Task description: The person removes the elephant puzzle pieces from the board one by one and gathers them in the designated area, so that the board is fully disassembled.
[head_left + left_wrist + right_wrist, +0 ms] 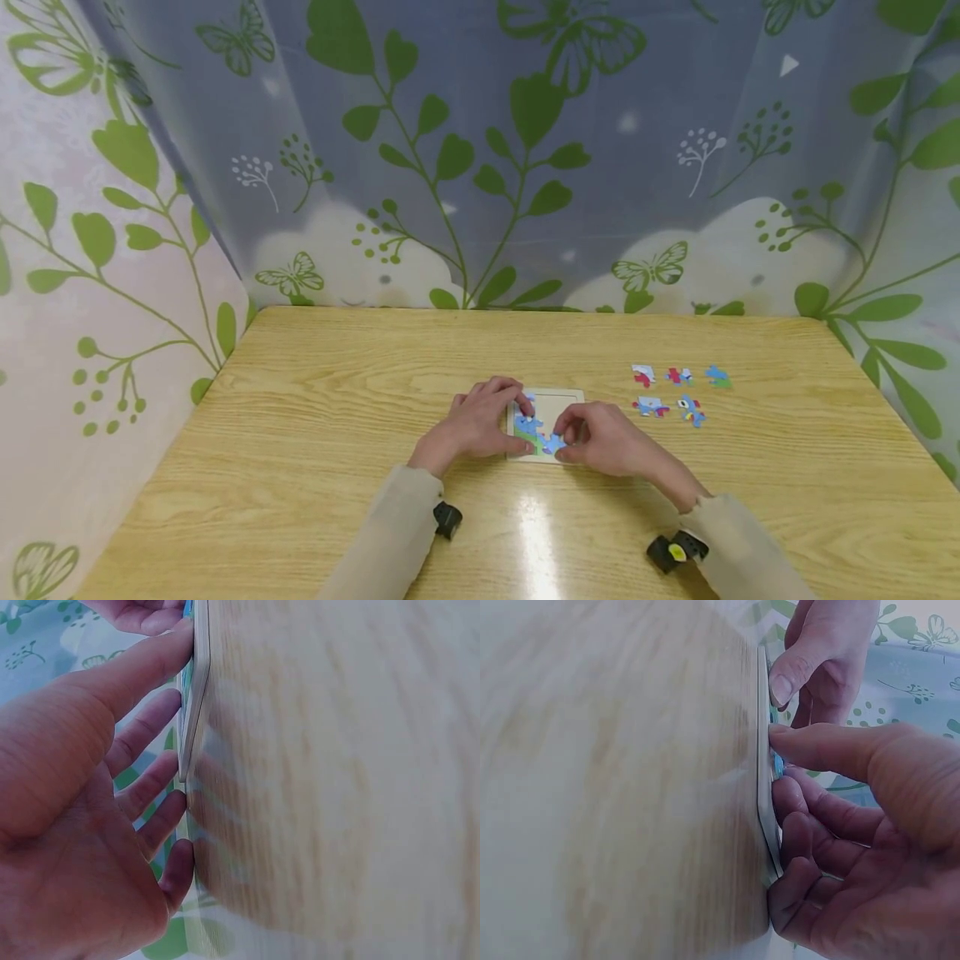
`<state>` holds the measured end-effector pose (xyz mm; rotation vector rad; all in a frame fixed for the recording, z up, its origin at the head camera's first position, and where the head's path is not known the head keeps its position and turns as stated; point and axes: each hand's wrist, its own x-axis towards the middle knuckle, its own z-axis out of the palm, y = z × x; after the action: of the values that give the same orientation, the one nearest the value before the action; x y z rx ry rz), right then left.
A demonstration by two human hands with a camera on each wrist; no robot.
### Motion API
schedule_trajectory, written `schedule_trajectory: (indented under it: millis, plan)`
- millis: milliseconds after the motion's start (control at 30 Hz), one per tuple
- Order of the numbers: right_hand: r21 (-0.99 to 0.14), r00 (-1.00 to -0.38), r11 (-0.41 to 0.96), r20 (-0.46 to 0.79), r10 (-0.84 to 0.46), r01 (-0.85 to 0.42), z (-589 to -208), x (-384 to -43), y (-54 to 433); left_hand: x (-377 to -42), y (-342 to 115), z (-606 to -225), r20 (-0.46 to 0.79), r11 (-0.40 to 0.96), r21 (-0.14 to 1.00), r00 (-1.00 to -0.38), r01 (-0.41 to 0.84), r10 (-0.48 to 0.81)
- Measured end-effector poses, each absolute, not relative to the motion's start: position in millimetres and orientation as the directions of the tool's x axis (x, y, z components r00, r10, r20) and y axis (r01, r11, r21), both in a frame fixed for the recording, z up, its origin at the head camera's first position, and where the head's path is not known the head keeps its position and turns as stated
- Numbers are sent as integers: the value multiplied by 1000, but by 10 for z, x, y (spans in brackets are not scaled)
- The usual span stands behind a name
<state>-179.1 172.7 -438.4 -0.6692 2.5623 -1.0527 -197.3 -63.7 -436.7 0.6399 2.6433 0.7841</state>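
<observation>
A shallow puzzle tray [551, 402] lies on the table, with joined blue and green pieces [527, 427] along its left and lower side. My left hand [483, 421] rests over its left edge, thumb low and fingers spread, touching the pieces. In the left wrist view its thumb [154, 660] presses at the tray's rim [196, 697]. From the right, my right hand [603, 439] pinches a blue puzzle piece [553, 444] between thumb and index finger, down at the tray's lower middle. The right wrist view shows a blue bit [778, 765] between those fingertips; the rest is hidden.
Several loose puzzle pieces lie in two rows right of the tray, among them a white and red piece [642, 376] and a blue piece with an eye [691, 411]. A patterned curtain [480, 167] hangs behind the wooden table [337, 367].
</observation>
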Motion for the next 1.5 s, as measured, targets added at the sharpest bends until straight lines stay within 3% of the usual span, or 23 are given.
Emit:
schedule_trajectory:
  millis: [633, 1100, 1500]
  plan:
    - [-777, -852, 568, -81, -517, -271, -4391, -1790, 1756, -1977, -648, -4361, -167, 753, 565, -847, 337, 505]
    - [-866, -842, 450, -65, -535, -219, -4417, -1813, 1912, -1981, -644, -4361, -170, 757, 559, -847, 339, 505]
    - [-849, -887, 496, -78, -456, -181, -4331, -1738, 2168, -1970, -651, -4362, -175, 756, 567, -849, 327, 499]
